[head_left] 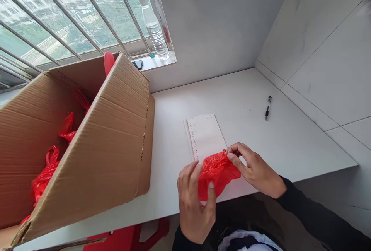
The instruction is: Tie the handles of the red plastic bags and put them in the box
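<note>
A crumpled red plastic bag (pixel 218 175) is over the near end of a notepad at the table's front edge. My right hand (pixel 256 171) pinches the bag's upper right edge between thumb and fingertips. At the bag's left side is my left hand (pixel 195 204), its thumb and fingers apart, overlapping the red plastic; whether it touches the bag is hard to tell. The notepad (pixel 205 131) lies with a mostly blank white page up, its lower part covered by the bag.
On the left stands a large open cardboard box (pixel 110 139) with several red plastic bags (pixel 43 181) inside. A black pen (pixel 267 112) and its cap (pixel 269 99) lie at the right. A water bottle (pixel 156 34) and a phone (pixel 138 64) rest on the windowsill.
</note>
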The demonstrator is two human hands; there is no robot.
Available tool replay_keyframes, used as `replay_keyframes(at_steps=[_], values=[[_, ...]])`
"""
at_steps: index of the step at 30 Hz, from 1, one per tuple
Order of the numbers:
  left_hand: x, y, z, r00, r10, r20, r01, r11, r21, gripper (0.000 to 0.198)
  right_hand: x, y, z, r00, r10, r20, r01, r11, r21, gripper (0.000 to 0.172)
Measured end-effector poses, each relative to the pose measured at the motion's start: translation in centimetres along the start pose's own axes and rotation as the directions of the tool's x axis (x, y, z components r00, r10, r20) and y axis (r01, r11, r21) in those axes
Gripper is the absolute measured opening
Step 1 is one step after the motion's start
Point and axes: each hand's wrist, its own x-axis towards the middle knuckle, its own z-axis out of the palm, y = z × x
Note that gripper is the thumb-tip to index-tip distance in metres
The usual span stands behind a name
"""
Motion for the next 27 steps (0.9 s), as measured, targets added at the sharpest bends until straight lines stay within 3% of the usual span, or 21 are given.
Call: replay_keyframes(at_steps=[2,5,7,10,14,18,20,22,24,27], values=[[0.4,0.6,0.7,0.988,0.14,0.063,-0.143,0.988,0.049,0.045,0.0,-0.4,0.4,1.0,-0.015,0.028,0.014,0.999,0.038,0.024],[1.0,0.8,1.0,0.977,0.205,0.066,-0.207,0.978,0.021,0.029,-0.1,-0.8,0.5,0.995,-0.047,0.09,0.044,0.998,0.043,0.021],[1.2,0.5,0.6,0.987,0.153,0.04,-0.151,0.987,-0.046,0.026,-0.2,-0.7,0.1,0.994,-0.053,0.101,0.05,0.998,0.028,0.021],[1.1,0.2,-0.7,0.998,-0.055,-0.019,0.051,0.986,-0.156,0.023,-0.5,0.0,-0.7,0.999,0.04,0.002,-0.04,0.995,0.091,0.027],[1.0,0.8,-2.0,0.95,-0.307,-0.045,0.274,0.898,-0.345,0.014,-1.0,1.1,-0.9,0.98,0.161,-0.113,-0.124,0.952,0.279,0.029],[1.3,2.0,-2.4,0.936,-0.35,-0.04,0.284,0.816,-0.503,0.012,-1.1,0.8,-0.5,0.985,0.158,-0.073,-0.119,0.919,0.375,0.032],[1.6,2.6,-2.6,0.943,-0.334,-0.001,0.287,0.814,-0.505,0.013,-1.1,0.2,-0.4,0.991,0.135,-0.016,-0.119,0.919,0.375,0.041],[1.7,3.1,-2.9,0.945,-0.323,0.05,0.308,0.826,-0.472,0.015,-1.2,-0.6,-0.5,0.994,0.11,0.009,-0.106,0.927,0.359,0.038],[1.8,3.3,-3.4,0.936,-0.347,0.058,0.336,0.832,-0.442,0.015,-1.5,-1.3,-0.8,0.996,0.089,-0.031,-0.072,0.927,0.368,0.026],[1.6,3.1,-4.3,0.917,-0.4,-0.013,0.367,0.854,-0.369,0.013,-2.1,-1.6,-1.4,0.98,0.083,-0.182,-0.002,0.914,0.405,0.019]])
